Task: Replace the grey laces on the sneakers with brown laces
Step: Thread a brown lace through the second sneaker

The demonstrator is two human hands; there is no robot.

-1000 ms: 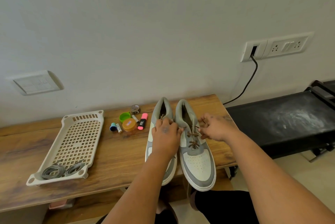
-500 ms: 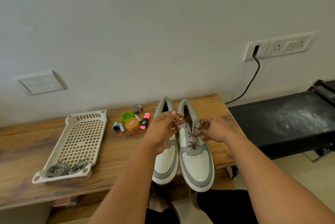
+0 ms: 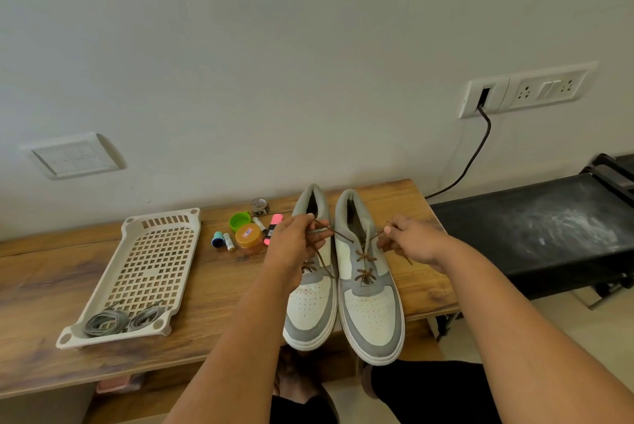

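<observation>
Fingers of the left hand (image 3: 295, 245) pinch one end of the brown lace (image 3: 364, 256); the right hand (image 3: 413, 241) pinches the other end, both raised over the right sneaker (image 3: 367, 286). We note the lace crossed through its lower eyelets. The left sneaker (image 3: 310, 307) touches it. Both toes overhang the table (image 3: 219, 289) edge. Grey laces (image 3: 118, 320) lie in the tray (image 3: 144, 272), well apart.

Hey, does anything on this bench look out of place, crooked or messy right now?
Only small things. The white tray sits askew to the bench edge, with the grey laces bunched in its near end. Both sneakers overhang the front edge at the toes. Nothing looks spilled or damaged.
</observation>
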